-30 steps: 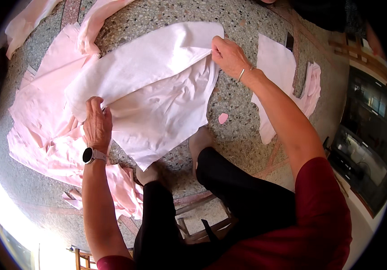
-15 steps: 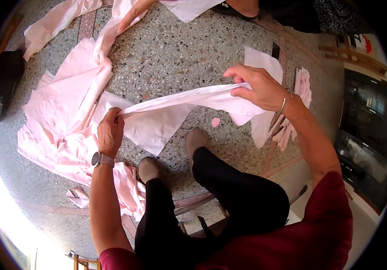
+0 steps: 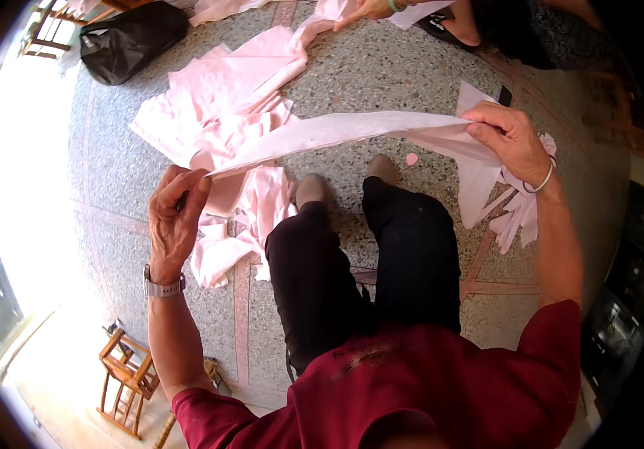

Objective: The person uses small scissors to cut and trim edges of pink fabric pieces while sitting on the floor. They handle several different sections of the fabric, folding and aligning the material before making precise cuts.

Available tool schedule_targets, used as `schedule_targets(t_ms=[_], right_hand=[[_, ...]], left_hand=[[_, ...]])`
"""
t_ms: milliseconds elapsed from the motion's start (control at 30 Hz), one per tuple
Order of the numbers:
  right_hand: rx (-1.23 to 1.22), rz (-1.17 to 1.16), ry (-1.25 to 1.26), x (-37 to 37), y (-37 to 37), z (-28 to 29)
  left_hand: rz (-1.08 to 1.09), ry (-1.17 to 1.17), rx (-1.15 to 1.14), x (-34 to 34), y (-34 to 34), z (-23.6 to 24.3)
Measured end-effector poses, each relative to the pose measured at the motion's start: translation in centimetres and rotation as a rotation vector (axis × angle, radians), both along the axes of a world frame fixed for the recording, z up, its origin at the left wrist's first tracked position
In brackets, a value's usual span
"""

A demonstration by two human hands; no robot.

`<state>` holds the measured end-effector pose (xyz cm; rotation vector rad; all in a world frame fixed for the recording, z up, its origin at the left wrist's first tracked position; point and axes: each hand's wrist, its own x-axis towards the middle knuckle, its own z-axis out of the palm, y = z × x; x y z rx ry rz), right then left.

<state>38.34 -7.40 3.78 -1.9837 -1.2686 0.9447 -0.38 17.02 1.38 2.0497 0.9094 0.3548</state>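
A long pale pink fabric piece (image 3: pixel 344 129) is stretched between my two hands above the floor. My left hand (image 3: pixel 177 202), with a watch on the wrist, pinches its left end between thumb and fingers. At the other end my right hand (image 3: pixel 508 133), wearing a bangle, grips the fabric, and part of the cloth hangs below that hand. Under and beyond the stretched piece lies a heap of pink fabric (image 3: pixel 221 86), crumpled at its near side. Right of my knees, another pale piece (image 3: pixel 474 196) rests on the floor beside narrow pink strips (image 3: pixel 515 224).
A black plastic bag (image 3: pixel 129 43) sits at the far left. Another person's hand (image 3: pixel 373 9) touches pink cloth at the top. A small pink scrap (image 3: pixel 412 159) and a dark phone-like object (image 3: pixel 505 96) lie on the speckled floor. A wooden chair (image 3: pixel 129 368) stands at lower left.
My view has turned left, bringing the chair and whole bag into sight. My hands have moved farther apart, and the fabric between them now spans wider and flatter.
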Motion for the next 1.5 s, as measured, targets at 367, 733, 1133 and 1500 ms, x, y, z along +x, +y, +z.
schedule_targets(t_ms=[367,733,1133,1500], right_hand=[[0.131,0.385,0.184,-7.5,-8.4,14.1],[-0.377,0.335,0.05,-10.4,-6.4,2.4],[-0.525,0.259,-0.082,-11.9,-6.6,-1.4],[-0.134,0.308,-0.264,-16.8,0.7,4.2]], left_hand=[[0.03,-0.203,-0.043,-14.9,-14.0,15.8],[0.156,0.085,-0.12,-15.6,-16.5,1.4],[0.95,-0.059,-0.763,-21.3,-18.7,-20.0],[0.346,1.238,-0.465,-30.4,-20.7,-23.9]])
